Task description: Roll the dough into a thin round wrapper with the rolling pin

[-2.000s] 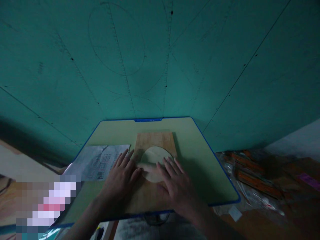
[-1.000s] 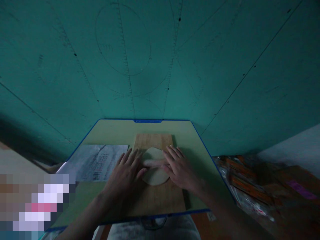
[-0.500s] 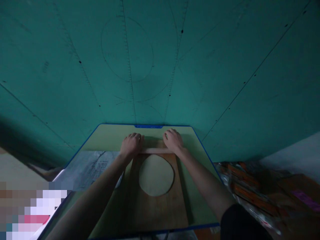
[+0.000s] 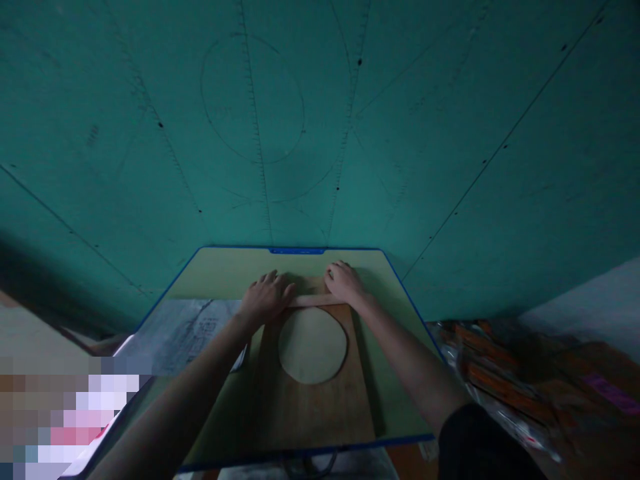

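A pale rolling pin (image 4: 318, 301) lies crosswise at the far edge of a round, flat sheet of dough (image 4: 313, 346). The dough rests on a wooden board (image 4: 320, 417). My left hand (image 4: 267, 295) covers the pin's left end, its fingers loosely bent forward and the thumb reaching inward along the pin. At the other end, my right hand (image 4: 343, 281) is curled over the pin. Both pin ends are hidden beneath the hands.
The board lies on a pale folding table (image 4: 230, 263) with a blue rim, against a green wall (image 4: 425, 133). A grey printed plastic sheet (image 4: 185, 333) lies on the left. Wrapped orange packages (image 4: 500, 373) and cardboard boxes (image 4: 595, 393) sit on the right.
My left hand has shifted slightly inward and its fingers and thumb have spread more. The pin now slants a little, its left side nearer me. My right hand is almost unchanged.
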A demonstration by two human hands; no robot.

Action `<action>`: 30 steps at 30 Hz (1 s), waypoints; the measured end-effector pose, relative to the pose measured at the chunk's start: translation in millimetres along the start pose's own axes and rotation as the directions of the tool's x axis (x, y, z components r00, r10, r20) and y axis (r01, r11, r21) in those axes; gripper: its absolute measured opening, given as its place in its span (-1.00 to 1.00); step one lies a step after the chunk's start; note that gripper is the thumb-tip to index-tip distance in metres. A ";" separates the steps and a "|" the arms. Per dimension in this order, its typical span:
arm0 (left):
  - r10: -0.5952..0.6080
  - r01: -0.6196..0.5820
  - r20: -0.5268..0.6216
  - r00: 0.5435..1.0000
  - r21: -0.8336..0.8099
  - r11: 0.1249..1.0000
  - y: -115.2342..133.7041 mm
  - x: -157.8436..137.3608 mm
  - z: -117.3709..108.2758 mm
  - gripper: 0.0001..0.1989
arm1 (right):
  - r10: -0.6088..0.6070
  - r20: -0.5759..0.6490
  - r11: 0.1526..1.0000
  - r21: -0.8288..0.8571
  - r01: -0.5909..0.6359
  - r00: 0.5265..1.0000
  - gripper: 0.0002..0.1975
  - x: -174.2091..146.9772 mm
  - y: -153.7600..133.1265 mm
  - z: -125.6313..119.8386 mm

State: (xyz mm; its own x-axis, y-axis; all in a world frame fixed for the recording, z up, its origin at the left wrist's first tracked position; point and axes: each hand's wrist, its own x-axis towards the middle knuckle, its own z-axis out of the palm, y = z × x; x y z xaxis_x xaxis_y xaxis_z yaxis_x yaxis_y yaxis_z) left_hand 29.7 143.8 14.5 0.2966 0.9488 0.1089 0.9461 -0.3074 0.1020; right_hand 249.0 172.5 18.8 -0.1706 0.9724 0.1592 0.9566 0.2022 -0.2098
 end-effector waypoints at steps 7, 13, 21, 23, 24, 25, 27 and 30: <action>0.275 -0.278 -0.059 0.960 -0.048 0.959 -15.6 -12.0 3.2 -0.55 | -0.060 -0.161 0.992 0.098 0.077 0.985 -0.74 -17.6 -3.9 -12.7; 0.109 -0.117 -0.075 0.991 -0.120 0.986 -16.4 -8.2 2.6 -0.63 | -0.199 -0.297 0.914 0.288 0.286 0.934 -0.71 -58.4 -13.4 -4.7; -0.121 0.118 -0.009 0.993 -0.168 0.979 -18.8 -34.6 -30.3 -0.76 | -0.393 -0.005 0.891 0.242 0.383 0.919 -0.66 -79.1 -49.2 7.6; -0.216 0.197 -0.022 0.976 -0.337 0.921 -25.5 -61.2 -40.6 -0.73 | -0.414 0.000 0.889 0.214 0.404 0.910 -0.69 -82.7 -56.5 5.7; -0.254 0.219 -0.024 0.967 -0.436 0.873 -28.9 -78.7 -43.4 -0.68 | -0.414 0.001 0.891 0.205 0.405 0.910 -0.70 -84.6 -58.8 4.9; -0.285 0.232 -0.017 0.958 -0.533 0.813 -32.0 -98.9 -44.4 -0.61 | -0.412 0.000 0.893 0.199 0.404 0.911 -0.70 -86.4 -60.4 4.1; -0.311 0.276 0.066 0.948 -0.656 0.703 -36.0 -144.9 -41.0 -0.50 | -0.405 0.002 0.899 0.185 0.397 0.915 -0.73 -88.7 -62.0 2.7; -0.283 0.302 0.146 0.948 -0.689 0.659 -36.7 -214.5 -31.6 -0.51 | -0.397 0.001 0.908 0.141 0.393 0.918 -0.79 -87.7 -63.3 0.2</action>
State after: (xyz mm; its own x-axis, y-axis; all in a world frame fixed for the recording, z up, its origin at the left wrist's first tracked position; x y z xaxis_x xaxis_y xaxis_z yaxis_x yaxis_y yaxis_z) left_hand -72.7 -50.7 18.7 0.0326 0.9970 -0.0697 0.6234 0.0342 0.7811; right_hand 203.4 74.5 17.9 -0.5369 0.8120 0.2288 0.7686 0.5826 -0.2642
